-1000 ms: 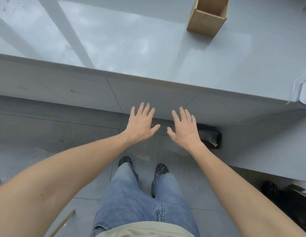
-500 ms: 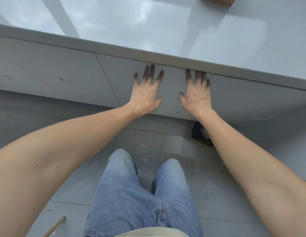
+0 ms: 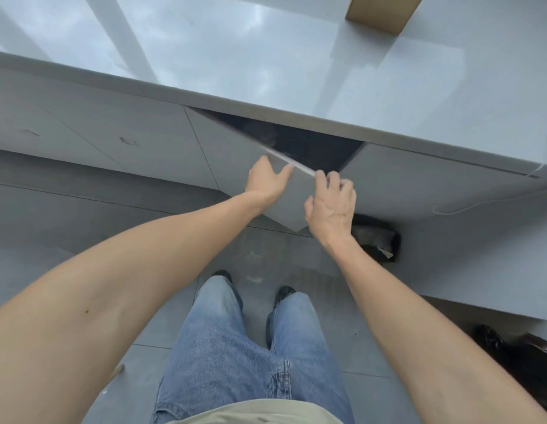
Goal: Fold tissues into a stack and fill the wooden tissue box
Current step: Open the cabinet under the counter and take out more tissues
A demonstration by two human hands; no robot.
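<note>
Both hands grip the cabinet door [image 3: 292, 197] w/ curled fingers, left hand [image 3: 264, 182] and right hand [image 3: 331, 206] at its top edge; wooden tissue box [image 3: 380, 12] sits far back on counter [image 3: 266, 65], prob. light & stiff, best held by its sides; no tissues visible.

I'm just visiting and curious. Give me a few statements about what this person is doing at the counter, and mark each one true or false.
1. Both hands are on the grey cabinet door. True: left hand, right hand.
2. The door is shut. False: it stands partly open, with a dark interior behind it.
3. The wooden box sits on the countertop. True.
4. Tissues lie stacked on the countertop. False: none are visible.
5. The person wears blue jeans. True.
</note>
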